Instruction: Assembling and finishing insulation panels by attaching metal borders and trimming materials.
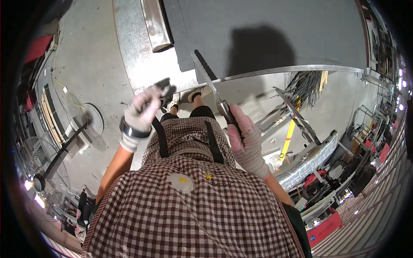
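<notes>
**Knife against the dark sheet at the table edge**

Knife (211,88) in the right hand (245,137): a long, narrow blade of bright metal runs up and to the left from a dark handle, and its tip lies on or just over the near edge of a dark grey sheet (266,34). The sheet is flat and matt, and a shadow of the person falls across it. It lies on a table (137,56) with a bare metal top, whose thin bright rim bends away to the right. A folded strip of sheet metal (155,23) lies on the table just left of the grey sheet.

The right hand wears a pale striped glove and is closed around the knife handle, thumb along the upper side. The left hand (140,112), in a worn light glove with a dark band at the wrist, is raised near the table edge with its fingers curled; it seems to pinch something small and dark, though the view is too blurred to tell what.

Below the hands are a checked shirt with dark straps (185,206) and the grey floor (86,73). A fan (43,167) stands at the left, and a silver foil-wrapped duct (309,159) lies at the right.
</notes>
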A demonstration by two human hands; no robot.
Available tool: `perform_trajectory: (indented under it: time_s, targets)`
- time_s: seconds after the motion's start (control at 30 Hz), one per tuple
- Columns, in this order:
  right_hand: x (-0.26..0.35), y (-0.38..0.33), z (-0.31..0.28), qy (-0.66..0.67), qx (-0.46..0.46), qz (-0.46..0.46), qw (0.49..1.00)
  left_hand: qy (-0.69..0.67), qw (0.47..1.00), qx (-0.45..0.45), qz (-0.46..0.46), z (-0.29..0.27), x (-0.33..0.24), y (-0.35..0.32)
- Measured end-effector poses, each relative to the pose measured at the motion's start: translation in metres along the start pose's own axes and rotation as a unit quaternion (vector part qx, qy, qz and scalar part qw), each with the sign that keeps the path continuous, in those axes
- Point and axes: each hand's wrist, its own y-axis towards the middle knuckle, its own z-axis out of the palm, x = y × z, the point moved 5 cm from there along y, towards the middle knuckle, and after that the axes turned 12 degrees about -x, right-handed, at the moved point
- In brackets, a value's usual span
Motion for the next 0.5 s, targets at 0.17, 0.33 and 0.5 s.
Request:
perform_trajectory:
  time_s: [0.17, 0.33, 0.5]
  targets:
    - [-0.013, 0.000, 0.012, 0.024, -0.011, 0.030, 0.999, 0.248, 0.941, 0.225, 0.045, -0.029, 0.049, -0.063]
    - [-0.016, -0.002, 0.016, 0.070, -0.006, 0.062, 0.996, 0.309, 0.920, 0.242, 0.013, -0.080, 0.135, -0.099]
    - [-0.016, -0.006, 0.002, 0.044, -0.045, 0.035, 0.997, 0.324, 0.915, 0.090, 0.222, -0.029, 0.000, -0.017]
